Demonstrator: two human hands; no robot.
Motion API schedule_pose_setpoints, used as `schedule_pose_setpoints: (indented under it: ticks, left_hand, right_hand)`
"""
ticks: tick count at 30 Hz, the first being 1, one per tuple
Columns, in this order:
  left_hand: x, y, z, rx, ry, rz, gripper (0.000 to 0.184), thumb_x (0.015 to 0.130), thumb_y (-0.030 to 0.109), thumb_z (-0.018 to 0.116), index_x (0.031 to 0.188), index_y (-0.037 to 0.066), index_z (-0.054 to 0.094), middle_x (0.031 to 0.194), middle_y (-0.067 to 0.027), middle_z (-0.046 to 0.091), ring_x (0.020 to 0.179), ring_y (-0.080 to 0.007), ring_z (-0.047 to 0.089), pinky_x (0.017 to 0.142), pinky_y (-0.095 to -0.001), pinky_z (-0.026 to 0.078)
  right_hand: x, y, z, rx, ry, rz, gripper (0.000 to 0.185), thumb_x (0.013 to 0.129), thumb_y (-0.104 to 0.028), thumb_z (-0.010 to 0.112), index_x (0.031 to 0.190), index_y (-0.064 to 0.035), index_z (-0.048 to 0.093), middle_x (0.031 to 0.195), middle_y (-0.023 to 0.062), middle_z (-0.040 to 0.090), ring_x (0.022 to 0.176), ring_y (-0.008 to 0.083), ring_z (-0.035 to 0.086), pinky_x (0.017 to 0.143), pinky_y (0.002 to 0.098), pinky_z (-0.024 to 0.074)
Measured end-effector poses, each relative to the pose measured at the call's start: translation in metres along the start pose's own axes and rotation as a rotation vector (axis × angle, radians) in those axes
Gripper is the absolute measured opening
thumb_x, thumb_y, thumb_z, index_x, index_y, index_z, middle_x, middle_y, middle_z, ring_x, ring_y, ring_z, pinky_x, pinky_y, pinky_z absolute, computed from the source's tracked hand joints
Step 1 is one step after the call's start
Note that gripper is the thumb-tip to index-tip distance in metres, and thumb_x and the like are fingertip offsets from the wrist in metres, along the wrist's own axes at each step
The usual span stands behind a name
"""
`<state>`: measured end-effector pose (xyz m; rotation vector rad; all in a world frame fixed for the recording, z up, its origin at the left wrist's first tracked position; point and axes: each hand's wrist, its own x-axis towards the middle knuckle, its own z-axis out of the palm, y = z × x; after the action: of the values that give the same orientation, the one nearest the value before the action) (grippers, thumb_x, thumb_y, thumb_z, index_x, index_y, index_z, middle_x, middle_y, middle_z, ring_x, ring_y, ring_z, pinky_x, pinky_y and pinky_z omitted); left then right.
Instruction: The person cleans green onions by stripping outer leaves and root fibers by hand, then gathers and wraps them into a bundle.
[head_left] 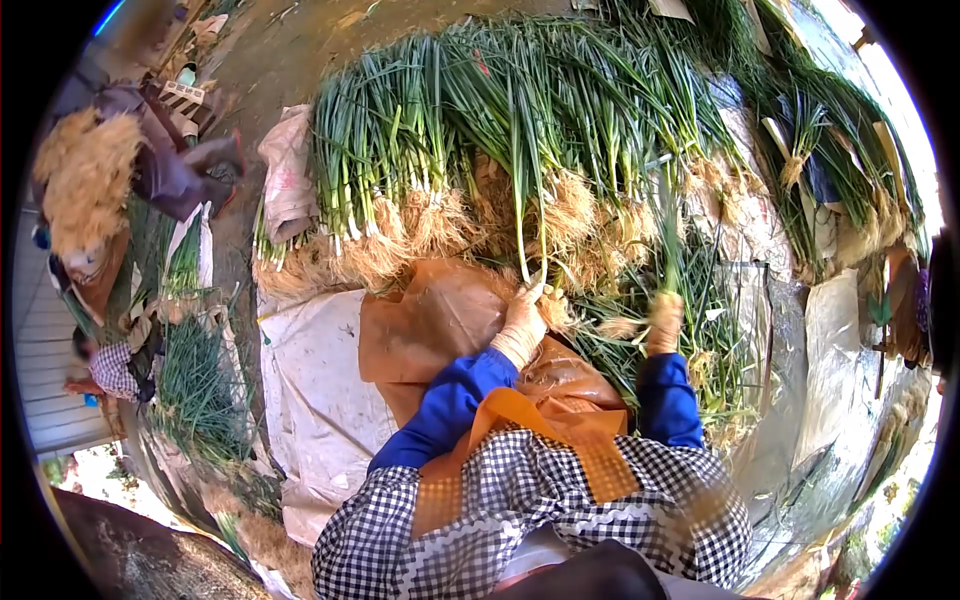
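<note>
The left hand (pixel 522 325) is holding a long green onion (pixel 521 235) by its pale bottom, with its fingers curling around it. The onion is reaching up from the far edge of the brown apron (pixel 435 315). The right hand (pixel 665 322) is closing its fingers on some blurry green leaves (pixel 669 235). A big onion pile (pixel 400 130) is lying past the far edge of the white sheet (pixel 325 375). Loose greens (pixel 607 370) are lying between the hands.
</note>
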<state>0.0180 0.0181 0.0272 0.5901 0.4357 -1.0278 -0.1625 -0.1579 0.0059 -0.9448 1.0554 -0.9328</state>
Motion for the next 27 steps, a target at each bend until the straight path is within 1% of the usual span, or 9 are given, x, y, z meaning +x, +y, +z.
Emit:
schedule_pose_setpoints:
  ticks: [3,7,9,12,19,21,23,25,27]
  left_hand:
    - [-0.013,0.005,0.016,0.137,0.005,-0.042,0.016,0.087,0.011,0.054,0.102,0.008,0.058,0.073,-0.0041,0.056,0.064,-0.0178,0.055,0.052,-0.0246,0.046]
    - [-0.023,0.005,0.015,0.289,-0.01,-0.124,0.014,0.087,0.013,0.054,0.1,0.011,0.058,0.075,-0.0027,0.058,0.056,-0.0119,0.052,0.043,-0.0207,0.04]
    - [-0.026,0.003,0.018,0.4,-0.039,-0.114,0.011,0.088,0.015,0.052,0.099,0.013,0.055,0.075,-0.001,0.059,0.054,-0.0091,0.051,0.041,-0.0193,0.038]
    - [-0.017,-0.013,0.014,0.586,-0.014,0.205,0.017,0.088,0.009,0.052,0.105,0.011,0.051,0.078,-0.0001,0.057,0.06,-0.0076,0.051,0.048,-0.0202,0.042]
    - [-0.013,-0.011,-0.003,0.51,0.112,0.088,0.018,0.086,0.008,0.054,0.103,0.01,0.05,0.082,-0.0029,0.057,0.068,-0.0117,0.054,0.057,-0.0233,0.045]
    - [-0.01,-0.009,0.006,0.268,0.192,0.098,0.029,0.082,0.002,0.049,0.111,0.007,0.049,0.081,-0.0046,0.058,0.06,-0.0128,0.054,0.048,-0.0221,0.045]
    - [-0.01,0.008,-0.005,0.235,0.0,-0.014,0.039,0.08,0.005,0.049,0.119,0.007,0.045,0.079,-0.0061,0.058,0.059,-0.0119,0.052,0.045,-0.021,0.043]
    - [-0.01,0.01,-0.005,0.216,-0.073,-0.028,0.043,0.081,0.01,0.048,0.124,0.007,0.043,0.077,-0.0067,0.058,0.056,-0.0104,0.05,0.044,-0.0198,0.041]
    - [-0.02,0.011,0.016,0.2,0.028,-0.025,0.041,0.083,0.014,0.047,0.123,0.008,0.043,0.076,-0.0064,0.059,0.051,-0.0107,0.049,0.041,-0.0196,0.04]
  right_hand:
    - [0.026,-0.023,-0.126,-1.598,0.024,-0.063,0.033,0.085,-0.024,0.051,0.114,-0.0072,0.05,0.093,0.0175,0.063,0.084,0.0359,0.06,0.073,0.0434,0.0466]
    - [-0.011,-0.074,0.005,-1.298,-0.284,-0.308,0.033,0.083,-0.034,0.058,0.102,-0.0083,0.06,0.093,0.0151,0.064,0.085,0.0318,0.061,0.077,0.0391,0.0469]
    - [-0.022,-0.058,0.085,-0.945,-0.475,-0.09,0.034,0.085,-0.037,0.056,0.1,-0.007,0.061,0.093,0.0086,0.066,0.078,0.0207,0.063,0.067,0.0351,0.049]
    - [-0.016,-0.039,0.162,-1.383,-0.592,-0.336,0.035,0.082,-0.042,0.056,0.083,-0.0079,0.062,0.078,0.0095,0.065,0.065,0.0243,0.063,0.057,0.035,0.0489]
    - [-0.032,-0.035,0.162,-1.561,-0.845,-0.67,0.039,0.088,-0.042,0.045,0.072,-0.0101,0.061,0.065,0.0078,0.062,0.059,0.0266,0.061,0.052,0.0362,0.0481]
    - [-0.043,-0.035,0.124,-1.118,-0.963,-0.989,0.025,0.087,-0.03,0.054,0.074,-0.0088,0.06,0.059,0.0069,0.057,0.051,0.0185,0.058,0.046,0.0307,0.046]
    - [-0.068,-0.086,0.096,-0.794,-0.855,-0.003,0.023,0.089,-0.024,0.053,0.086,-0.0029,0.059,0.064,0.0033,0.058,0.048,0.0122,0.053,0.038,0.0259,0.0409]
    - [-0.067,-0.136,0.069,-0.63,-0.558,0.335,0.024,0.089,-0.023,0.054,0.079,-0.0035,0.062,0.06,0.0014,0.053,0.053,0.0103,0.054,0.048,0.0309,0.0468]
    - [-0.007,-0.108,-0.021,-0.723,-0.427,0.26,0.027,0.087,-0.029,0.057,0.084,-0.002,0.061,0.064,0.0057,0.058,0.058,0.0168,0.06,0.051,0.0346,0.0496]
